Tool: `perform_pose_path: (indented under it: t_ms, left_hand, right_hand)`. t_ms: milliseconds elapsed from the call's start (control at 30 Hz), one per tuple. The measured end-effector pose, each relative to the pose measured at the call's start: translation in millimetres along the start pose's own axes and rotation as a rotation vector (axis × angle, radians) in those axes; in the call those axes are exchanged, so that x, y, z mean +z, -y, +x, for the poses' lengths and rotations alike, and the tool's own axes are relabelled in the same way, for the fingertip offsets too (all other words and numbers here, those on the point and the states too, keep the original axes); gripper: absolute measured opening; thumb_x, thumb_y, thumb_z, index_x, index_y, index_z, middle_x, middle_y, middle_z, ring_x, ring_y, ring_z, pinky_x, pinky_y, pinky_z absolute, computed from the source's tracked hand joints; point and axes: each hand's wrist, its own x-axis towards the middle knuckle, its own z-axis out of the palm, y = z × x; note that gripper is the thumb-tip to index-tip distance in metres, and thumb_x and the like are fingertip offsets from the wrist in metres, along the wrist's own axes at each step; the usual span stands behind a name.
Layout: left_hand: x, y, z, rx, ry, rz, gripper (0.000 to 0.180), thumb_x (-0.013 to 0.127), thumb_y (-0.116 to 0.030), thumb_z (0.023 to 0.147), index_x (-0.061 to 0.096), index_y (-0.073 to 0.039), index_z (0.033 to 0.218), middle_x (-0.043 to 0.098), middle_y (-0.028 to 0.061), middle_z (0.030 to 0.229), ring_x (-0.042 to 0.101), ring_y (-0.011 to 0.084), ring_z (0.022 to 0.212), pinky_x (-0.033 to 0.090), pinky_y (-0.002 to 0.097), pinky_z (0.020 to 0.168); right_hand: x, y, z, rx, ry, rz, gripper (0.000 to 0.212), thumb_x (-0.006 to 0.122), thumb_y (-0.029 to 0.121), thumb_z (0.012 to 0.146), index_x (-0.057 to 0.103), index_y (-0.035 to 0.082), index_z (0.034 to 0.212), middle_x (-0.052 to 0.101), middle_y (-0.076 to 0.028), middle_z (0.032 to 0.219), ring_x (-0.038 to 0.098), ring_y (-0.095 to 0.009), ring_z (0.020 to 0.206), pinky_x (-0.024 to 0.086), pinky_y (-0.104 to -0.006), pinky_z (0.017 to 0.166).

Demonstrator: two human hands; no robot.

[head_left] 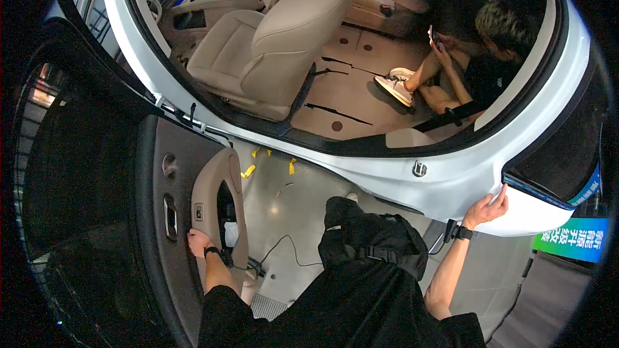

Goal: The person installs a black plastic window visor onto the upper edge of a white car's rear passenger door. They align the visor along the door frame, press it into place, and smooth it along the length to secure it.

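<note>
At 9 o'clock, the door (173, 196) hangs open. If you push it unevenly, it could swing toward the opening; its trim is matte grey-brown, with glossy oval recesses. At 8 o'clock, your left hand (199, 243) is curled against the side of the armrest (211, 180), a smooth, tan loop; you cannot tell whether it grips. If those fingers slip, control of the door could be lost. At 6 o'clock, a thin black cable (313, 264) loops over the glossy grey floor and could snag your foot. At 12 o'clock, the seat (287, 38) is padded, smooth, beige and seamed. At 3 o'clock, the metal striker (420, 169) projects from the sill and could catch clothing. Between 3 and 4 o'clock, your right hand (485, 211) is spread, fingers extended against the curved, glossy white body panel (525, 209); the wristband could scuff its paint. At 2 o'clock, a seated person (500, 58) could be struck by a closing door.
</note>
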Motion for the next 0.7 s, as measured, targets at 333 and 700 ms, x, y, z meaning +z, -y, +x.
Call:
perform_pose_path:
  t_ms: [333,700]
  left_hand:
    - [-17,-8,-11,0.035,0.013,0.014,0.048,0.028,-0.036,0.088,0.066,-0.009,0.100,0.066,0.0187,0.095,0.062,0.0400,0.085,0.047,0.0520,0.076]
    - [-13,-7,-9,0.005,0.016,0.011,0.049,0.026,-0.037,0.089,0.065,-0.009,0.100,0.065,0.0188,0.097,0.061,0.0390,0.088,0.046,0.0514,0.078]
  right_hand:
    - [-1,3,3,-0.028,-0.041,-0.001,0.041,0.048,0.016,0.085,0.055,0.012,0.125,0.050,-0.016,0.104,0.046,-0.031,0.097,0.036,-0.0420,0.088]
    - [-2,4,3,-0.034,-0.024,0.003,0.041,0.047,0.017,0.085,0.055,0.009,0.124,0.051,-0.016,0.112,0.047,-0.031,0.105,0.036,-0.0427,0.092]
